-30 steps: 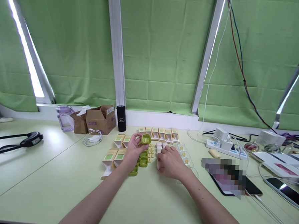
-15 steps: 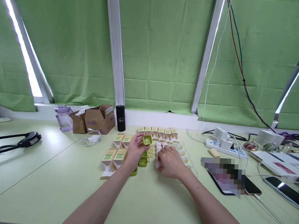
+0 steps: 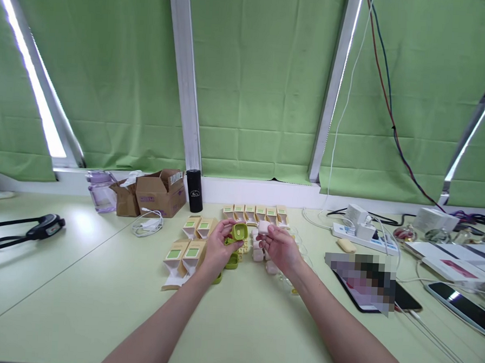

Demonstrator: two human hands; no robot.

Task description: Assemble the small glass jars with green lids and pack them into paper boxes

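My left hand (image 3: 220, 244) is closed on a small green square cup (image 3: 240, 232), its hollow side facing me. Close by on the right, my right hand (image 3: 280, 246) pinches a small pale pink block (image 3: 263, 227). Below the hands stand more green cups (image 3: 232, 262), partly hidden by my left hand. Tiny yellow pieces (image 3: 245, 245) lie between these cups and a group of pale pink blocks (image 3: 257, 255). Right of the blocks, clear looped pieces (image 3: 299, 249) with yellow parts are partly covered by my right hand.
Opened cream cartons with green labels stand at the left (image 3: 192, 256) and in a back row (image 3: 261, 214). Farther left are a cardboard box (image 3: 160, 194), a black tumbler (image 3: 194, 191) and a purple bottle (image 3: 101, 192). Phones (image 3: 461, 308) and a power strip (image 3: 365, 238) lie right.
My right hand has risen from the pink blocks with one block in its fingers and turned toward the cup. My left hand still holds the green cup, almost in place.
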